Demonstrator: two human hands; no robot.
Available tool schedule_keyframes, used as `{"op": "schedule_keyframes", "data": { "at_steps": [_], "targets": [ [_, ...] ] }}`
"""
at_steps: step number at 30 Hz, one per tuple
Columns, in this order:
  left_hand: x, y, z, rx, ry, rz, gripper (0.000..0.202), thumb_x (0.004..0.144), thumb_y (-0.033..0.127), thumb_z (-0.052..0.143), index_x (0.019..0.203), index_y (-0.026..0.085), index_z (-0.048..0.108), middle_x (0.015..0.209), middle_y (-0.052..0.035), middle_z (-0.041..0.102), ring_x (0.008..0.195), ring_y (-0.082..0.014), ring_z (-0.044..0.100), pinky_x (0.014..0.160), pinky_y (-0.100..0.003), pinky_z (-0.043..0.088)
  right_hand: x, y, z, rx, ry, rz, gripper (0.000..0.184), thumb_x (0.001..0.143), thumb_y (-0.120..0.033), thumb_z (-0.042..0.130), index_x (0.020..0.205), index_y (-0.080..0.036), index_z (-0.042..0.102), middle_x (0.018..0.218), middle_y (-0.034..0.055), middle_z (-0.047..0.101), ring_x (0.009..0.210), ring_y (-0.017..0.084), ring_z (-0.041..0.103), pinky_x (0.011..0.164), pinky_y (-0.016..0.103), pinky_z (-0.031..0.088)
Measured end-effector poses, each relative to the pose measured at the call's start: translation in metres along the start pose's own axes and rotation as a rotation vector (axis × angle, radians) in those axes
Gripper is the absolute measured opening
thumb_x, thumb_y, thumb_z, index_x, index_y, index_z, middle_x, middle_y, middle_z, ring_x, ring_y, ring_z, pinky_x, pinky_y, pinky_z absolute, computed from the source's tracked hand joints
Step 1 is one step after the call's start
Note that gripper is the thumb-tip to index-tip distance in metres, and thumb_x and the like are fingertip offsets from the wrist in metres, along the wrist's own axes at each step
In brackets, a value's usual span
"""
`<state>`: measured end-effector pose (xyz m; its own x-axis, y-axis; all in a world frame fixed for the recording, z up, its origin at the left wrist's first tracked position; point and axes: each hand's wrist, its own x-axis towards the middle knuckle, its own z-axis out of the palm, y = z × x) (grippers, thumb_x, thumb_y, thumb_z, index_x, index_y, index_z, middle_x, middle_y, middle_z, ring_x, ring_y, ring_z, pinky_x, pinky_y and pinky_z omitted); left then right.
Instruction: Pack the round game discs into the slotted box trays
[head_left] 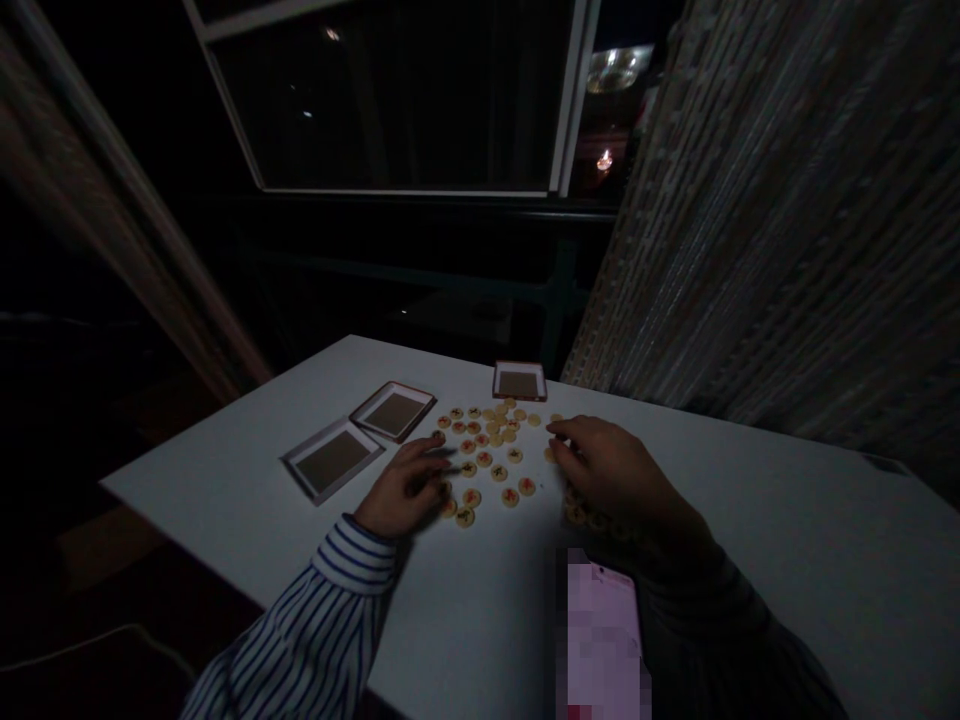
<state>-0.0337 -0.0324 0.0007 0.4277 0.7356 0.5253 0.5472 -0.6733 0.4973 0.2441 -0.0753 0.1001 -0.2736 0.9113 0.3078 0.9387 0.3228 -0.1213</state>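
Several round pale game discs with red or dark marks lie scattered on a white table. My left hand, in a striped sleeve, rests at the left edge of the discs with fingers stretched out toward them, touching one. My right hand lies palm down over the discs at the right, fingers curled, fingertips by a disc. Some discs are hidden under it.
Three shallow box trays sit on the table: one at the left, one beside it, a small one at the back. A lit phone screen lies near me. A window and a woven curtain stand behind.
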Motion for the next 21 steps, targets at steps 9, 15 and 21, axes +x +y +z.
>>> {"op": "schedule_keyframes", "data": {
  "at_steps": [9, 15, 21],
  "targets": [
    [-0.009, -0.012, 0.011, 0.137, -0.155, -0.063, 0.045, 0.057, 0.012, 0.054, 0.101, 0.017, 0.065, 0.129, -0.0119, 0.048, 0.125, -0.0312, 0.033, 0.102, -0.051, 0.030, -0.001, -0.020, 0.028, 0.025, -0.189, -0.156, 0.032, 0.087, -0.026, 0.037, 0.109, -0.018, 0.059, 0.104, 0.0085, 0.063, 0.095, 0.019, 0.056, 0.083, 0.032, 0.039],
    [-0.010, -0.010, 0.013, 0.247, -0.185, -0.052, 0.045, 0.060, 0.016, 0.055, 0.104, 0.018, 0.064, 0.133, -0.0107, 0.044, 0.127, -0.0337, 0.027, 0.103, -0.055, 0.025, -0.002, -0.022, 0.033, 0.027, -0.204, -0.169, 0.034, 0.087, -0.026, 0.037, 0.114, -0.018, 0.056, 0.106, 0.0092, 0.062, 0.096, 0.019, 0.055, 0.084, 0.032, 0.038],
    [-0.011, -0.013, 0.013, 0.260, -0.213, -0.057, 0.047, 0.061, 0.017, 0.054, 0.107, 0.020, 0.062, 0.135, -0.0096, 0.042, 0.128, -0.0329, 0.026, 0.103, -0.056, 0.022, -0.003, -0.022, 0.032, 0.032, -0.178, -0.186, 0.033, 0.086, -0.027, 0.038, 0.112, -0.018, 0.057, 0.105, 0.0084, 0.063, 0.096, 0.019, 0.056, 0.083, 0.033, 0.039]
  ]
}}
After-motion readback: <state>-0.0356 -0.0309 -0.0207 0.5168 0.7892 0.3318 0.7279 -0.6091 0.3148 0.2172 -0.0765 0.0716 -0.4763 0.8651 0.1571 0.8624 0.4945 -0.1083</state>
